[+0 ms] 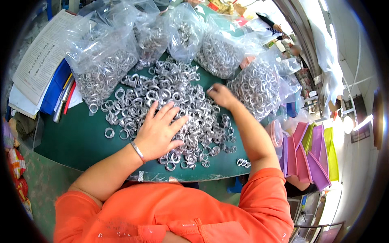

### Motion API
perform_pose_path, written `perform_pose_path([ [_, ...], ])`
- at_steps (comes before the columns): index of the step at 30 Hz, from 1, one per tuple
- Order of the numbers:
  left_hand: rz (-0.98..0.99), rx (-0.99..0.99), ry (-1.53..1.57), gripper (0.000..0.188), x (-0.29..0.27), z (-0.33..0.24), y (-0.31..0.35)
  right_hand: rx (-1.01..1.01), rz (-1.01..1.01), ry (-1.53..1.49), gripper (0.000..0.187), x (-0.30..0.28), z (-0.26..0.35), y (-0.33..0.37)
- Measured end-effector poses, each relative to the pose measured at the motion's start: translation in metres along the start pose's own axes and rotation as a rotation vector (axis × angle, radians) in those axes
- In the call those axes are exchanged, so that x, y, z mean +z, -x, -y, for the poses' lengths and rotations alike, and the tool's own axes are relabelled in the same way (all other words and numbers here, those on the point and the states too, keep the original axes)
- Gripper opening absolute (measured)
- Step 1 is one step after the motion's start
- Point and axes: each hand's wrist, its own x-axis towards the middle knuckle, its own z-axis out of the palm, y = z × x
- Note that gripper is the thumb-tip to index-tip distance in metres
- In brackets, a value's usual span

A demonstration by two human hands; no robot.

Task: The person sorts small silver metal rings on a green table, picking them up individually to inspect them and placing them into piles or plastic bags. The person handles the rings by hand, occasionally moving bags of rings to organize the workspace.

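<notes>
A wide heap of silver-grey metal rings [187,103] is spread over the green tabletop. My left hand [159,131] lies on the near left part of this heap, palm down with its fingers spread. At the right edge of the heap, my right hand [222,96] is closed, its fingers curled in a pinch. A bit of grey metal shows at those fingertips and looks like one of the rings; most of it is hidden. A short row of rings [243,163] lies apart near the front right edge of the table.
Clear plastic bags full of rings stand around the heap, among them one at left [106,69] and one at right [257,87]. Papers [42,56], a blue folder [56,87] and pens sit far left. Pink, purple and green plastic bins [310,156] are at right.
</notes>
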Motion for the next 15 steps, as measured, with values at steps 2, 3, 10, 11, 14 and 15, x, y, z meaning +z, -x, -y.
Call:
perform_pose_path([
  [2,0.009,-0.011,-0.001,0.067,-0.001,0.002,0.001,0.148,0.226,-0.315,0.028,-0.003,0.023,0.003],
  [3,0.01,-0.023,-0.008,0.067,-0.001,0.003,0.0,0.125,0.234,-0.41,0.027,-0.021,0.045,0.001],
  [10,0.025,-0.035,0.002,0.066,-0.004,0.0,0.0,-0.215,-0.371,-0.149,0.036,-0.115,0.105,-0.028],
  [11,0.032,-0.033,0.012,0.066,-0.004,-0.001,0.0,-0.163,-0.477,-0.074,0.037,-0.132,0.105,-0.042],
  [14,0.025,-0.008,0.014,0.065,-0.004,-0.002,-0.001,-0.239,-0.743,0.384,0.039,-0.157,0.07,-0.086],
  [15,0.026,-0.011,0.011,0.065,-0.004,-0.001,-0.001,-0.188,-0.798,0.432,0.038,-0.151,0.071,-0.092],
])
